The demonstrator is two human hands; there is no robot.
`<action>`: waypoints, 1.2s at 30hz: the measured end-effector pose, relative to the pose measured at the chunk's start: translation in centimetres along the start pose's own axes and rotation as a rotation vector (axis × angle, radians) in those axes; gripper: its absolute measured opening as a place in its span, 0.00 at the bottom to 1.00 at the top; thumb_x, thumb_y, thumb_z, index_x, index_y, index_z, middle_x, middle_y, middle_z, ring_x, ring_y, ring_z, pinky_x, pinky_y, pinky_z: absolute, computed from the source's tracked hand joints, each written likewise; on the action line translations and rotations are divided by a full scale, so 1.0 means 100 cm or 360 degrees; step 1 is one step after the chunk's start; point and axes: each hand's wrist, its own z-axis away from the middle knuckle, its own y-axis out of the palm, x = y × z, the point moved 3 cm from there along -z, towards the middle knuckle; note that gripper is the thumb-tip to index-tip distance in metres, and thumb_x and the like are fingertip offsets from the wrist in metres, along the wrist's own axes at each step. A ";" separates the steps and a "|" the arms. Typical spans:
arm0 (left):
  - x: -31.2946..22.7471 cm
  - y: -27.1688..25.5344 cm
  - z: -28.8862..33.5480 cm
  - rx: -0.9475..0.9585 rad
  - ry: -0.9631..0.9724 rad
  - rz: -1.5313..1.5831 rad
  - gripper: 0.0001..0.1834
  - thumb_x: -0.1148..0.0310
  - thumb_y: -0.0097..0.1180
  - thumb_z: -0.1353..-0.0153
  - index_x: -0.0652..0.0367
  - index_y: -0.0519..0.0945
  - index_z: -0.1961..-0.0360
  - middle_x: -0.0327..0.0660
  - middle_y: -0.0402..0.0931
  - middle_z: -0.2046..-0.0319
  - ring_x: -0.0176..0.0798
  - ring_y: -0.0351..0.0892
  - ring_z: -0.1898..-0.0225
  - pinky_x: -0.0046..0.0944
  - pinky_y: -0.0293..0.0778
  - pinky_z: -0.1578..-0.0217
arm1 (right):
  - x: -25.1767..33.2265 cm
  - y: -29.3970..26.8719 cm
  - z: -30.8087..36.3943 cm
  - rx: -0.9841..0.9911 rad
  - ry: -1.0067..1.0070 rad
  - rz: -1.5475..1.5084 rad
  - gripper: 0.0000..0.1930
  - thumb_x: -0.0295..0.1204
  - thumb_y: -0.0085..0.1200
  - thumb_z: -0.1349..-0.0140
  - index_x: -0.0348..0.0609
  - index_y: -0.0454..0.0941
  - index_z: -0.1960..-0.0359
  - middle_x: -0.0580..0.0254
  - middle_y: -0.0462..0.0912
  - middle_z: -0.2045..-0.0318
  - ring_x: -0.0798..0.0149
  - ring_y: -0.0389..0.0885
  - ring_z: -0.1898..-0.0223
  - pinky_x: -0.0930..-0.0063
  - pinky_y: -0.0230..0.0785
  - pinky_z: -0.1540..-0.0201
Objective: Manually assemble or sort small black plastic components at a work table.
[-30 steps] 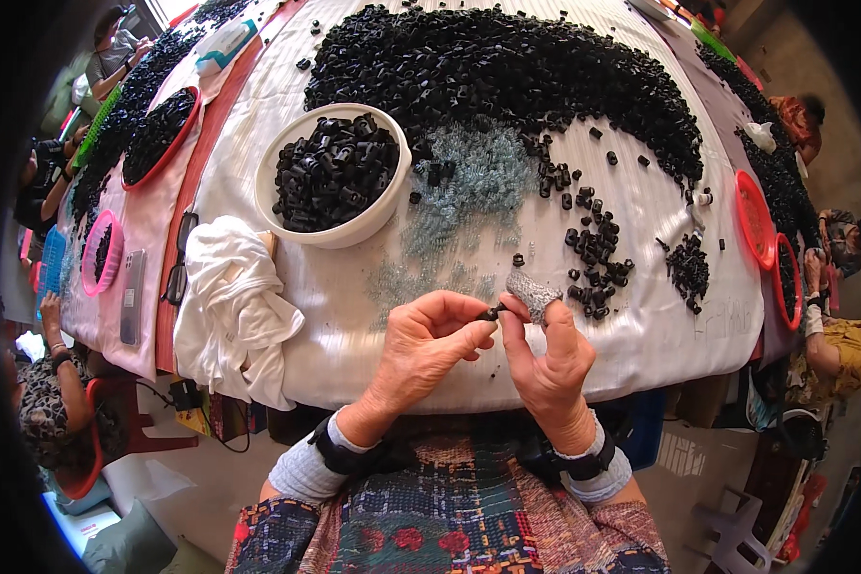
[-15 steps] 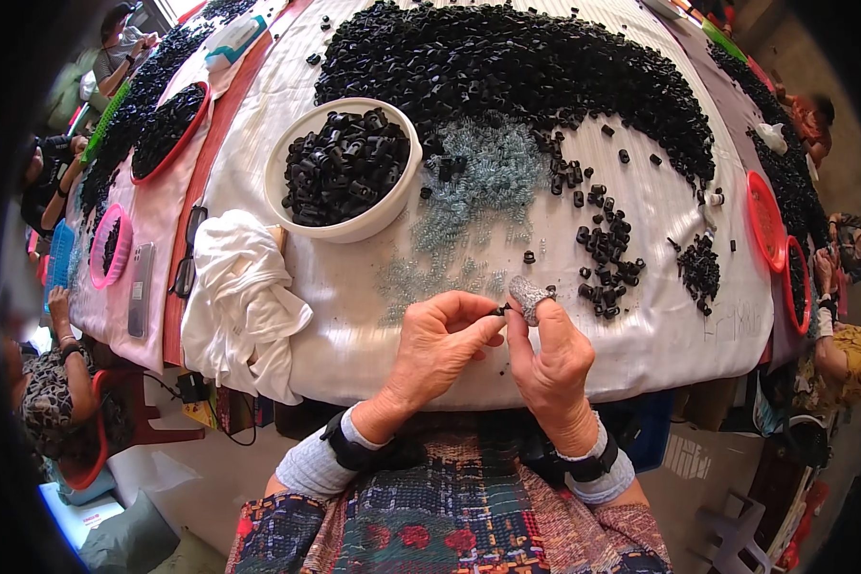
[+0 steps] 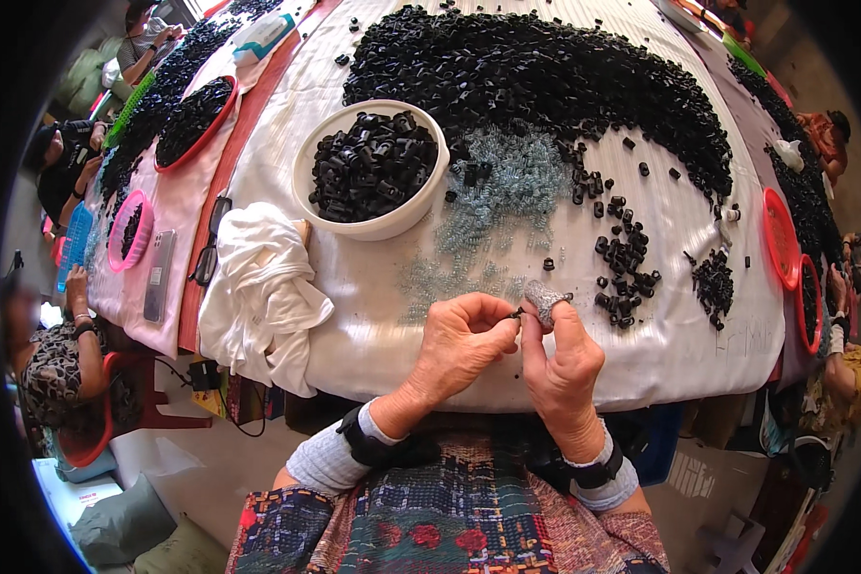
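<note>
My left hand (image 3: 461, 346) pinches a small black plastic part (image 3: 516, 314) between thumb and forefinger. Close on its right, my right hand (image 3: 564, 368) is closed, fingertips nearly meeting the left's. One right finger wears a silver-grey finger wrap (image 3: 544, 303); a small dark piece (image 3: 568, 298) shows at its edge, its kind hidden. Just beyond the hands, small clear springs (image 3: 512, 182) lie spread over the white cloth (image 3: 373, 349). To their right is a cluster of black plastic clips (image 3: 627, 258).
A white bowl (image 3: 301, 182) of black clips stands left of the springs, above a crumpled white cloth (image 3: 263, 287). A big heap of black parts (image 3: 545, 72) covers the far side. A small black pile (image 3: 714, 285) and red baskets (image 3: 781, 239) are at right. Other people work at both sides.
The whole view has shifted, so the table appears slightly farther right. My hands stay together, with the small black part still in the left fingers.
</note>
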 end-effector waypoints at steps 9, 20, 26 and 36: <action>-0.007 -0.004 -0.002 0.0059 -0.0247 0.0366 0.09 0.72 0.58 0.45 0.67 0.78 0.65 0.41 0.80 0.73 0.30 0.79 0.73 0.27 0.75 0.71 | 0.012 -0.010 -0.017 0.0155 -0.0339 -0.0031 0.18 0.24 0.64 0.57 0.32 0.72 0.64 0.47 0.74 0.62 0.47 0.75 0.62 0.62 0.71 0.62; -0.005 -0.004 0.000 0.0097 -0.0213 0.0389 0.07 0.74 0.57 0.45 0.68 0.77 0.67 0.42 0.80 0.72 0.32 0.80 0.69 0.29 0.76 0.67 | 0.007 -0.001 -0.009 0.0198 -0.0454 0.0137 0.20 0.25 0.64 0.63 0.35 0.72 0.66 0.51 0.72 0.69 0.51 0.72 0.67 0.63 0.68 0.65; -0.009 -0.004 0.003 0.0099 -0.0183 0.0287 0.06 0.75 0.58 0.45 0.66 0.79 0.66 0.37 0.79 0.70 0.26 0.76 0.69 0.26 0.73 0.66 | 0.012 -0.001 -0.011 0.0320 -0.0374 0.0269 0.19 0.24 0.64 0.66 0.36 0.71 0.69 0.52 0.72 0.71 0.51 0.72 0.68 0.63 0.69 0.65; -0.004 -0.005 0.002 0.0149 -0.0092 0.0249 0.08 0.73 0.58 0.43 0.67 0.79 0.65 0.39 0.80 0.70 0.28 0.77 0.70 0.28 0.75 0.68 | 0.009 -0.003 -0.011 0.0262 -0.0393 0.0267 0.18 0.23 0.64 0.64 0.36 0.70 0.69 0.54 0.71 0.75 0.52 0.72 0.73 0.64 0.68 0.73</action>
